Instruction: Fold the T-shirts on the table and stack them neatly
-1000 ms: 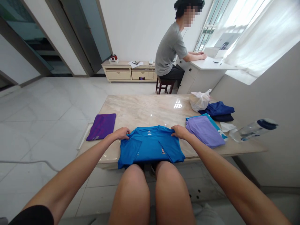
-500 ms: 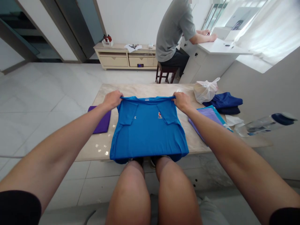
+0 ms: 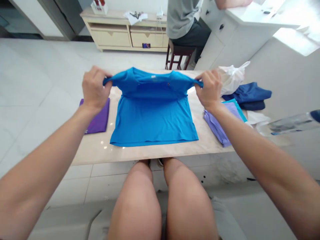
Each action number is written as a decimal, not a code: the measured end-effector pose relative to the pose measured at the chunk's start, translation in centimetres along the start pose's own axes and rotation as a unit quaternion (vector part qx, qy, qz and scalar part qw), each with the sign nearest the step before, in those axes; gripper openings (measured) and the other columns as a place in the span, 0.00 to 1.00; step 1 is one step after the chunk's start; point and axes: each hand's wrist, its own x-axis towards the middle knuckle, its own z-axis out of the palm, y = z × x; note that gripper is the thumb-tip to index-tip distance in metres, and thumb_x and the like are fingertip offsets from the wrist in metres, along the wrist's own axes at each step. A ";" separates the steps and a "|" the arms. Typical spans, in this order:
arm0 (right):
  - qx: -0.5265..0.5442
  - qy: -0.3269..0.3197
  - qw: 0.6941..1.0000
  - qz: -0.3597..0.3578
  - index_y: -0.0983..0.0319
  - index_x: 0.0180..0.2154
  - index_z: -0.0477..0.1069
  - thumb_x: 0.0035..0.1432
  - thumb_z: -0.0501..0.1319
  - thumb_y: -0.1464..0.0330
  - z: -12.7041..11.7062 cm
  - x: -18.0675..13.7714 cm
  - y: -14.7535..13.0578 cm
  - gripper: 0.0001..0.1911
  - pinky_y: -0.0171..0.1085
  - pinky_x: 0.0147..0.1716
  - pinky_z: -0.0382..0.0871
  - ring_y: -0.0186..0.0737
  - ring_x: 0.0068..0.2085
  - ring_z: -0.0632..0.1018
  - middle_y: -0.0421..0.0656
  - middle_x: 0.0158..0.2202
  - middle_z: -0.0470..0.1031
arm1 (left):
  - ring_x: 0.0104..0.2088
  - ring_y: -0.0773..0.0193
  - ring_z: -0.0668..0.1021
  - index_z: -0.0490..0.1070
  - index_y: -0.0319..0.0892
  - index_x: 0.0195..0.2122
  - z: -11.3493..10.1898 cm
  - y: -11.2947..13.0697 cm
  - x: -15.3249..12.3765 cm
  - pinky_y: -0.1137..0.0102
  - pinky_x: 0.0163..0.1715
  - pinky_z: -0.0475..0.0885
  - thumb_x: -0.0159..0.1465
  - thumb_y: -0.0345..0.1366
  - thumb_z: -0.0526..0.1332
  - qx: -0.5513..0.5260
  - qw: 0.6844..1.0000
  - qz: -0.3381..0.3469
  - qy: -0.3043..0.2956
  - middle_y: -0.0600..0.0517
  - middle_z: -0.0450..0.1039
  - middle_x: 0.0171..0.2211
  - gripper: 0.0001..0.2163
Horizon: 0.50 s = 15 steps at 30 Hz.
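A bright blue T-shirt (image 3: 155, 120) is stretched between my two hands, its collar end lifted and its lower part lying on the pale table (image 3: 140, 154). My left hand (image 3: 95, 87) is closed on one sleeve end. On the opposite side, my right hand (image 3: 209, 87) pinches the other sleeve end. The raised upper part sags between the hands and shades the fabric under it. A folded purple cloth (image 3: 99, 119) lies on the table below my left hand. Folded lavender cloth (image 3: 220, 125) is partly covered by my right forearm.
At the table's right are a white plastic bag (image 3: 233, 80), dark blue folded cloth (image 3: 250, 95) and a clear bottle (image 3: 292, 124) lying tilted. Beyond the table, a person in grey (image 3: 181, 20) sits on a dark stool (image 3: 180, 50). A cream cabinet (image 3: 112, 36) stands behind.
Both hands have moved farther apart and shifted from the shirt's shoulder edge to its sleeve ends. The sleeves are now pulled outward and the collar end is raised. My view has tilted down.
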 end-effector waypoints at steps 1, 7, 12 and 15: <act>-0.006 -0.033 0.999 -0.020 0.59 0.44 0.78 0.73 0.61 0.69 -0.3 -2.9 -0.1 0.06 0.50 0.53 0.64 0.54 0.51 0.73 0.48 0.43 0.80 | 0.60 0.52 0.77 0.77 0.34 0.53 0.4 -0.1 -2.8 0.53 0.64 0.69 0.78 0.36 0.59 0.009 1.000 0.006 -0.016 0.44 0.79 0.54 0.12; -0.017 -0.241 0.963 -0.122 0.62 0.49 0.81 0.66 0.61 0.77 -0.1 -16.1 -0.7 0.15 0.48 0.48 0.63 0.55 0.50 0.74 0.52 0.46 0.83 | 0.51 0.45 0.82 0.79 0.43 0.49 3.5 -1.1 -15.0 0.54 0.50 0.72 0.66 0.25 0.59 0.033 0.976 0.103 -0.187 0.42 0.83 0.47 0.15; -0.027 -0.246 0.960 -0.131 0.63 0.55 0.81 0.66 0.61 0.77 0.3 -17.2 0.1 0.19 0.49 0.51 0.64 0.57 0.52 0.74 0.53 0.51 0.83 | 0.52 0.41 0.82 0.81 0.44 0.50 4.0 -1.6 -16.1 0.51 0.48 0.72 0.66 0.26 0.58 0.050 0.969 0.132 -0.201 0.39 0.84 0.50 0.16; 0.000 -0.242 0.953 -0.183 0.60 0.57 0.80 0.68 0.61 0.77 0.3 -17.0 0.8 0.19 0.49 0.53 0.65 0.55 0.53 0.75 0.51 0.54 0.83 | 0.51 0.41 0.82 0.82 0.44 0.50 4.0 -2.2 -15.7 0.50 0.49 0.72 0.67 0.27 0.57 0.054 0.968 0.151 -0.194 0.39 0.84 0.50 0.16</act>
